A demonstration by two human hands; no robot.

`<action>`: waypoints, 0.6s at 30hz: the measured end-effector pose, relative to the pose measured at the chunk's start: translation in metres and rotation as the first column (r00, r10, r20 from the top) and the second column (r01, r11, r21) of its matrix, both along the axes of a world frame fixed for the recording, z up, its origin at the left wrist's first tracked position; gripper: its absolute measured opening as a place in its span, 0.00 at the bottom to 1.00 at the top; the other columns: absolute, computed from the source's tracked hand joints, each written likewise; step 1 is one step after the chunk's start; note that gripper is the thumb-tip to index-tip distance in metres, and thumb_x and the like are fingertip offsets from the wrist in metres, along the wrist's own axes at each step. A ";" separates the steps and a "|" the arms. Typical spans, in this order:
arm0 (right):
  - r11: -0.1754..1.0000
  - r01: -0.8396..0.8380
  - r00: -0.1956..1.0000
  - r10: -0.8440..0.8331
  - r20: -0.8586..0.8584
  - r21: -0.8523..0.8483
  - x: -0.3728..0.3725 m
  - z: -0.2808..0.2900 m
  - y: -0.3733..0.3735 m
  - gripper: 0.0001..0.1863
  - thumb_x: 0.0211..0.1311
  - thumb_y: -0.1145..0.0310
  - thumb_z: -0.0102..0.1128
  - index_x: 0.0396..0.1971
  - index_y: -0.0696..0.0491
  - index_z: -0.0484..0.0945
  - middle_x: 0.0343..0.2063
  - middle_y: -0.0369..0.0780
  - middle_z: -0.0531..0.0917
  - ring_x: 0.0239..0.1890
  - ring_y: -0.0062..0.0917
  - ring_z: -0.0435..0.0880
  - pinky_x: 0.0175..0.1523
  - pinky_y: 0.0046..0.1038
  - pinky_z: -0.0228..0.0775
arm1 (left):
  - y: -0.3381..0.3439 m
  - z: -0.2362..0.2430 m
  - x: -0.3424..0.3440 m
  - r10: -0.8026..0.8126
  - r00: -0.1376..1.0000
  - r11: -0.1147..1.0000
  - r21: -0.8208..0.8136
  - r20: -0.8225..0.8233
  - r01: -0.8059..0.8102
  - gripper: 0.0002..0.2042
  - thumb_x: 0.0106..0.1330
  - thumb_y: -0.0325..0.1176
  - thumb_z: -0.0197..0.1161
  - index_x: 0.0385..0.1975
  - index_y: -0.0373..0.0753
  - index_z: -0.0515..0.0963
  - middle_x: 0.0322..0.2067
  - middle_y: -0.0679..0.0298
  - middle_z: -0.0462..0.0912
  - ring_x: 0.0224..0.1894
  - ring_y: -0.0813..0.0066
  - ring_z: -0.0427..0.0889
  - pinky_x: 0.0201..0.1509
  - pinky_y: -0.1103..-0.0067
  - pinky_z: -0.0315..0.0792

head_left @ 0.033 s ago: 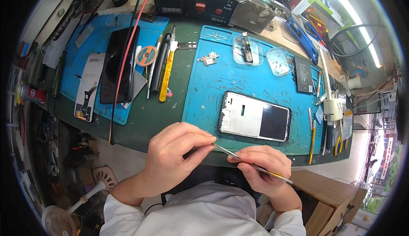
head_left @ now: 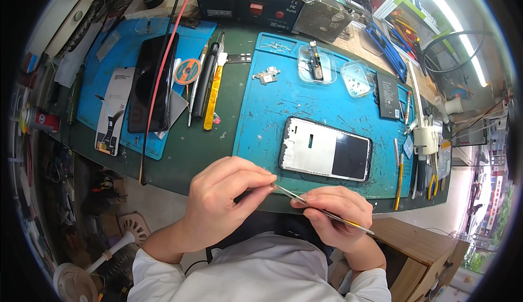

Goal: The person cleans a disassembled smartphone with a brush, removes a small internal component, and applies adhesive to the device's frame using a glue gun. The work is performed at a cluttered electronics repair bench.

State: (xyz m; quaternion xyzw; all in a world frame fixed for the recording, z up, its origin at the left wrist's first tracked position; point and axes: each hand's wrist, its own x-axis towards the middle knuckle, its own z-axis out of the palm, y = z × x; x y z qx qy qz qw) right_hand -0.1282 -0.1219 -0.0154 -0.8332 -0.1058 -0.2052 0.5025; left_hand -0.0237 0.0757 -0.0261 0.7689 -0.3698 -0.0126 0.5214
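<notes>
My right hand [head_left: 340, 217] is closed around a slim silver hand tool [head_left: 359, 227] with a yellow section near its back end. Whether it is a blade or tweezers I cannot make out. Thumb and fingertips of my left hand [head_left: 220, 198] are pinched at the tool's thin front end; anything small between them is hidden. Both hands hover over the bench's near edge, above my lap. Just beyond them an opened phone frame [head_left: 308, 150], white on the left and dark on the right, lies flat on the blue work mat [head_left: 256, 133].
Small clear trays [head_left: 357, 86] with parts, a battery [head_left: 388, 96] and a small metal part [head_left: 267, 76] lie behind the frame. Left are a dark phone [head_left: 150, 84], solder wick [head_left: 187, 71] and a yellow-handled tool [head_left: 214, 97]. A cable hangs across there. Pliers [head_left: 432, 186] lie right.
</notes>
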 end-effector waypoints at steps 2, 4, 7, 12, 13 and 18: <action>1.000 0.001 1.000 -0.001 0.001 -0.003 0.000 -0.001 0.000 0.12 0.51 0.80 0.73 0.37 0.60 0.83 0.31 0.43 0.87 0.31 0.29 0.88 0.33 0.23 0.81 | 0.000 -0.001 0.000 0.010 1.000 1.000 -0.001 0.001 -0.010 0.11 0.50 0.18 0.73 0.32 0.36 0.83 0.31 0.62 0.84 0.30 0.72 0.83 0.30 0.80 0.76; 1.000 0.003 1.000 -0.003 -0.002 -0.007 0.001 -0.001 0.000 0.12 0.51 0.81 0.73 0.37 0.60 0.83 0.31 0.43 0.87 0.31 0.29 0.88 0.33 0.23 0.81 | -0.001 -0.001 -0.002 0.029 1.000 1.000 -0.009 -0.003 -0.029 0.10 0.50 0.21 0.74 0.32 0.38 0.83 0.30 0.65 0.84 0.29 0.70 0.82 0.30 0.77 0.75; 1.000 -0.001 1.000 0.001 0.010 -0.008 0.000 -0.002 0.000 0.12 0.51 0.81 0.73 0.37 0.60 0.83 0.32 0.43 0.87 0.31 0.29 0.88 0.33 0.24 0.80 | -0.001 -0.002 -0.002 0.024 1.000 1.000 -0.016 0.009 -0.024 0.10 0.51 0.21 0.74 0.32 0.38 0.83 0.30 0.65 0.84 0.29 0.70 0.82 0.30 0.77 0.75; 1.000 0.000 1.000 0.000 0.007 0.002 -0.002 0.000 -0.001 0.12 0.51 0.81 0.72 0.37 0.60 0.83 0.32 0.44 0.87 0.31 0.30 0.88 0.34 0.24 0.81 | -0.001 -0.001 -0.001 0.020 1.000 1.000 -0.006 -0.005 -0.020 0.11 0.50 0.20 0.74 0.33 0.37 0.83 0.30 0.63 0.84 0.29 0.71 0.83 0.30 0.78 0.76; 1.000 0.003 1.000 -0.003 0.008 0.003 -0.002 0.001 -0.002 0.12 0.51 0.81 0.72 0.37 0.60 0.83 0.32 0.44 0.87 0.32 0.30 0.88 0.34 0.24 0.81 | -0.001 -0.001 -0.002 0.031 0.999 0.999 -0.012 -0.009 -0.031 0.11 0.50 0.21 0.74 0.33 0.38 0.83 0.30 0.64 0.84 0.29 0.69 0.82 0.30 0.77 0.75; 1.000 0.022 0.999 -0.023 0.041 0.014 -0.006 -0.003 -0.003 0.11 0.58 0.76 0.69 0.41 0.60 0.81 0.33 0.46 0.87 0.33 0.32 0.89 0.37 0.25 0.81 | 0.000 -0.001 -0.003 0.040 0.998 0.999 -0.005 -0.039 -0.041 0.10 0.51 0.21 0.74 0.32 0.38 0.83 0.31 0.64 0.84 0.31 0.69 0.83 0.31 0.77 0.76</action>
